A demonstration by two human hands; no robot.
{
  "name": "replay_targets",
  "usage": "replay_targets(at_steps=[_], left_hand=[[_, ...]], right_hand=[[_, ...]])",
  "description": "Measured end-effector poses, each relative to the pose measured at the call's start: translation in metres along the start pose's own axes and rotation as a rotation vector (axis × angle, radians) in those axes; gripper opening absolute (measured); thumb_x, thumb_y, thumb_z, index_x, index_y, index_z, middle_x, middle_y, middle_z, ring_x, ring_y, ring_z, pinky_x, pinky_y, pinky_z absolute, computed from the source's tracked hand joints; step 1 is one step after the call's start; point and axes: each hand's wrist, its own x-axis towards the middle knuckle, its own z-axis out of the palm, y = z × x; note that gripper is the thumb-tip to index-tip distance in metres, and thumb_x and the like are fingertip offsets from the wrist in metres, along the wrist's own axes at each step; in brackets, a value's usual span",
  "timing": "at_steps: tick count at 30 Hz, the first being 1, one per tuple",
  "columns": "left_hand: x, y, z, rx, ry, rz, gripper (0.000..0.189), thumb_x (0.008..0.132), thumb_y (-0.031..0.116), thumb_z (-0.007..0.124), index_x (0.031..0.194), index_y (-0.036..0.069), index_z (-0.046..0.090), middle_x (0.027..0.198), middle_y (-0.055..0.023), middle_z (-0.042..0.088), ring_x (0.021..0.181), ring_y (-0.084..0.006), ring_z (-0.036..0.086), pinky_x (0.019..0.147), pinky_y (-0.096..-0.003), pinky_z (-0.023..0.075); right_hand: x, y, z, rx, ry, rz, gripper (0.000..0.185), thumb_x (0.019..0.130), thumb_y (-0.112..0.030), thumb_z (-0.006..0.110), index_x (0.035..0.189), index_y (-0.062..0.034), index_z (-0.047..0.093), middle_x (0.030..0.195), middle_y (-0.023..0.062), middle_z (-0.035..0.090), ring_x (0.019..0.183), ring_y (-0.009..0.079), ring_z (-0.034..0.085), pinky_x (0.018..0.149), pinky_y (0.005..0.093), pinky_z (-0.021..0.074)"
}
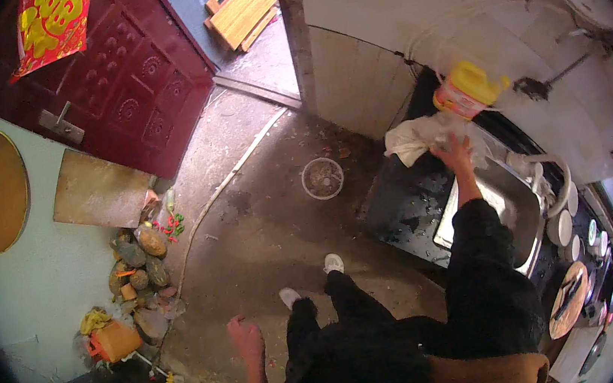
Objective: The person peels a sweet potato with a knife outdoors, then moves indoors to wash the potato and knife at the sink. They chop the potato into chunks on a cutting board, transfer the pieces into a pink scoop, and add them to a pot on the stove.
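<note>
My right hand (456, 153) reaches over the far end of the black counter (411, 202), fingers spread, at a pale crumpled cloth (413, 138). Whether its fingers grip the cloth is not clear. A yellow plastic jug (468, 90) with a pink label stands just behind the cloth. Below my right forearm lies the stainless steel sink (512, 207), with a curved faucet (560, 177) at its wall side. My left hand (245, 334) hangs over the floor at my left side, away from any object, its fingers partly curled.
A round basket (322, 178) sits on the floor near the counter. A pale hose (216, 193) runs across the floor to the doorway beside the open red door (142, 91). Gourds or squashes (143, 255) lie by the left wall. Bowls (560, 228) and a round cutting board (567, 301) line the counter.
</note>
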Motion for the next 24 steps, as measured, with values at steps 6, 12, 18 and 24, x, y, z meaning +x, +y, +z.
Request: replay_targets(at_steps=[6, 12, 18, 24], left_hand=[[0.083, 0.040, -0.003, -0.055, -0.025, 0.157, 0.030, 0.081, 0.006, 0.058, 0.110, -0.001, 0.055, 0.112, -0.0195, 0.054, 0.110, -0.0372, 0.052, 0.097, -0.0436, 0.0412], [0.183, 0.074, 0.009, -0.103, -0.131, 0.181, 0.027, 0.081, 0.006, 0.059, 0.107, 0.000, 0.056, 0.111, -0.0189, 0.054, 0.108, -0.0364, 0.052, 0.096, -0.0431, 0.0419], [0.336, 0.121, 0.029, -0.191, -0.277, 0.381, 0.026, 0.081, 0.007, 0.061, 0.106, -0.001, 0.057, 0.107, -0.0175, 0.056, 0.105, -0.0333, 0.055, 0.090, -0.0415, 0.0453], [0.465, 0.163, -0.015, -0.541, -0.525, 0.170, 0.028, 0.084, 0.011, 0.064, 0.109, 0.000, 0.057, 0.096, -0.0097, 0.060, 0.077, -0.0178, 0.063, 0.063, -0.0307, 0.0532]], right_hand=[[-0.008, 0.056, 0.027, 0.320, 0.327, 0.031, 0.026, 0.075, -0.018, 0.066, 0.097, -0.0035, 0.062, 0.100, 0.0211, 0.068, 0.097, 0.0467, 0.062, 0.083, 0.0480, 0.0510], [-0.056, 0.076, -0.057, 0.832, 0.426, 0.202, 0.040, 0.078, -0.014, 0.073, 0.117, -0.0040, 0.066, 0.101, 0.0050, 0.071, 0.081, 0.0168, 0.067, 0.080, 0.0347, 0.0543], [-0.091, -0.043, -0.095, 1.707, 0.252, 0.173, 0.047, 0.083, -0.004, 0.067, 0.128, -0.0056, 0.053, 0.120, 0.0098, 0.060, 0.106, 0.0265, 0.061, 0.081, 0.0442, 0.0576], [-0.051, -0.261, -0.076, 1.874, 0.073, 0.363, 0.059, 0.082, -0.006, 0.065, 0.137, -0.0071, 0.042, 0.129, 0.0118, 0.054, 0.107, 0.0326, 0.059, 0.080, 0.0466, 0.0570]])
